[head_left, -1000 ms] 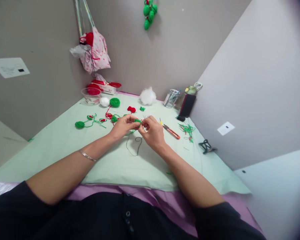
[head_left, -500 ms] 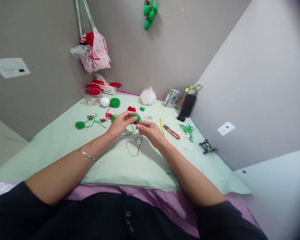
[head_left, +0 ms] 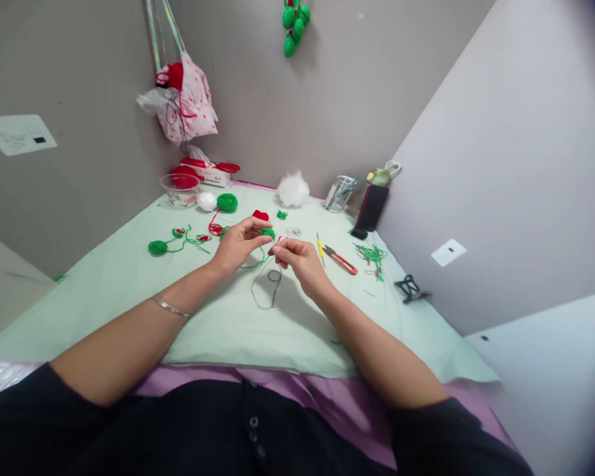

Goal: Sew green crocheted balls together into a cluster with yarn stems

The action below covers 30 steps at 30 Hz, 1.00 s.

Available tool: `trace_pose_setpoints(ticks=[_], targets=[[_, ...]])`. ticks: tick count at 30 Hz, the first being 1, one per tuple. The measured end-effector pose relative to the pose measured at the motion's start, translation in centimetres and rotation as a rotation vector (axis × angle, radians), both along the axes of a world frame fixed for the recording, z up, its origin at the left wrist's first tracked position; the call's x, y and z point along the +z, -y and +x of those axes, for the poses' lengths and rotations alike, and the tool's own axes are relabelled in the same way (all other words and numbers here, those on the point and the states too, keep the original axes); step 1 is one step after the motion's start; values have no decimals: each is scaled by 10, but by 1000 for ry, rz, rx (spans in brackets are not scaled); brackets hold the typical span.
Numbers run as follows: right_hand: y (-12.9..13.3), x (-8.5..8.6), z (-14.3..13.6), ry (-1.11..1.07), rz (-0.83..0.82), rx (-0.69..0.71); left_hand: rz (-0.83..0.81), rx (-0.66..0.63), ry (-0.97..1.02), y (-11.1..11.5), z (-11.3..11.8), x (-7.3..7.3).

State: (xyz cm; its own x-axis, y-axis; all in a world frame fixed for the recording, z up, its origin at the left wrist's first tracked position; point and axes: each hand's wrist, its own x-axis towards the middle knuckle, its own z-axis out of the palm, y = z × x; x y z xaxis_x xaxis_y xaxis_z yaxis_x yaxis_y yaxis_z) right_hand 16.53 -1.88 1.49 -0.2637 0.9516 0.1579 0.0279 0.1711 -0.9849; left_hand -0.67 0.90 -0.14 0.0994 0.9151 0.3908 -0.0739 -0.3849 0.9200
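Observation:
In the head view my left hand (head_left: 238, 246) is closed around a small green crocheted piece (head_left: 268, 233), its fingers over the far side and the thumb in front. My right hand (head_left: 297, 256) pinches something thin close to the left thumb; it is too small to name. A dark thread (head_left: 254, 294) hangs in a loop below the hands onto the cloth. Green yarn strands trail under the left fingers. Just beyond the hands lie a red crocheted piece (head_left: 260, 215) and a small green piece (head_left: 282, 215).
Right of my hands lie a yellow-handled tool (head_left: 320, 248) and orange thread snips (head_left: 341, 260), then yarn scraps (head_left: 371, 254). Green yarn (head_left: 227, 202), white stuffing (head_left: 293, 189), a clear tub (head_left: 180, 192), a cup of tools (head_left: 341, 194) and a phone (head_left: 373, 206) stand farther back.
My right fingertips have shifted slightly down and turned beside the green piece, which now sits a little farther left in my left hand. The view has moved slightly.

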Motion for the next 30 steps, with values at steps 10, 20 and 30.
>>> trace_pose_setpoints(ticks=[10,20,30], targets=[[10,13,4,304,273,-5,-259,-238,216,0,-2,2],[2,18,19,246,292,-109,-345,-281,233,0,-4,3],[-3,17,22,221,382,-139,-303,-401,90,2,-1,2]])
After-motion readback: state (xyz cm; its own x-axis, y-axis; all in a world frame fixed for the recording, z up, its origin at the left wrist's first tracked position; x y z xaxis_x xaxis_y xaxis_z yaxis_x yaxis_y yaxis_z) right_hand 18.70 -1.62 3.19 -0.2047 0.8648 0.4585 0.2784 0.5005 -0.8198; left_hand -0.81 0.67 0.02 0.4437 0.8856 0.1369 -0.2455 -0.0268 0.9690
